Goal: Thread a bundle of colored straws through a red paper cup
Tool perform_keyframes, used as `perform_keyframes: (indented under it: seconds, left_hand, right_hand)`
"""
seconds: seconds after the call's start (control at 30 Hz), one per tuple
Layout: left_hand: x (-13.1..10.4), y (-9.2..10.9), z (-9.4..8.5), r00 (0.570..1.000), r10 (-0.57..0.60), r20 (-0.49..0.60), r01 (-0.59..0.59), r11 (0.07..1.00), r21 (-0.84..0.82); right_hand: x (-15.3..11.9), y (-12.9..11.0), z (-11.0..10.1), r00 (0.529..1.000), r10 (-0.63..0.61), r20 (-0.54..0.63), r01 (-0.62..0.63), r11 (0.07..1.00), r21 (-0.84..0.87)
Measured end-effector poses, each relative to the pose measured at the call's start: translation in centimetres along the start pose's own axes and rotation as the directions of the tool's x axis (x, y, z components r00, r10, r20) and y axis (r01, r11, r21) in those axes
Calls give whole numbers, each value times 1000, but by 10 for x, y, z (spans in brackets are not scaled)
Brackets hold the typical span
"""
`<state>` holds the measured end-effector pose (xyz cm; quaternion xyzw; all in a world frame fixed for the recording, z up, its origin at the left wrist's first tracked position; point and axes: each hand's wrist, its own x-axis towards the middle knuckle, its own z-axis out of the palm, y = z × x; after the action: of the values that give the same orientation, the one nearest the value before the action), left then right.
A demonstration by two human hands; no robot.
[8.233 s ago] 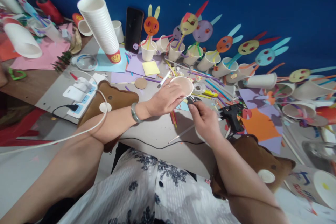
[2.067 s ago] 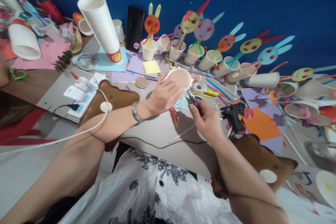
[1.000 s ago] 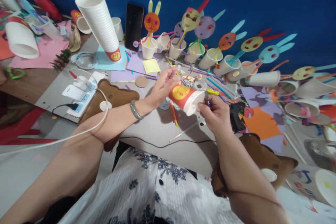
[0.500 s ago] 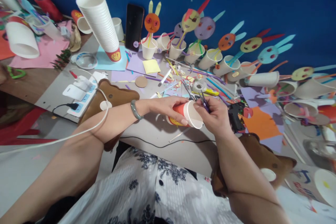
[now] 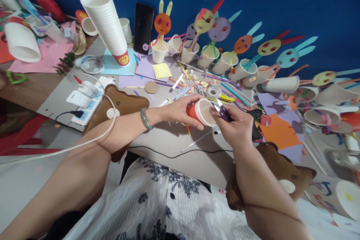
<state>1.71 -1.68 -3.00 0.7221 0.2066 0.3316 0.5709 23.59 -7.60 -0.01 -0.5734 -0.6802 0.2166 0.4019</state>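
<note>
Two grips are working above the grey table (image 5: 168,139): left hand (image 5: 181,111) clasping a tilted red-and-white paper cup (image 5: 204,112), right hand (image 5: 238,125) holding purple-handled metal scissors (image 5: 223,111), best pointing clear of the left.

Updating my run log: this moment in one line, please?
left hand: gripping cup; right hand: holding scissors; cup: tilted, white end toward scissors

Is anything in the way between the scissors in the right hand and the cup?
Nothing visible: the scissors in the right hand are close by the white end of the cup; the left hand grips its red side. Whether the blades touch it is unclear.
</note>
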Motion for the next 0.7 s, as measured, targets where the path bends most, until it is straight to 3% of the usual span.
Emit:
perform_keyframes:
  seconds: [0.33,0.53,0.7]
  left_hand:
    - [0,0,4,999,14,-45,-9,994,109]
    - [-1,9,5,998,-59,-5,60,995,86]
    - [-2,9,7,998,-49,31,47,997,69]
  right_hand:
    - [-3,4,4,996,-91,18,92,994,-65]
    - [-6,5,6,974,-226,9,225,961,-162]
    - [-6,8,5,949,-315,-10,305,924,-232]
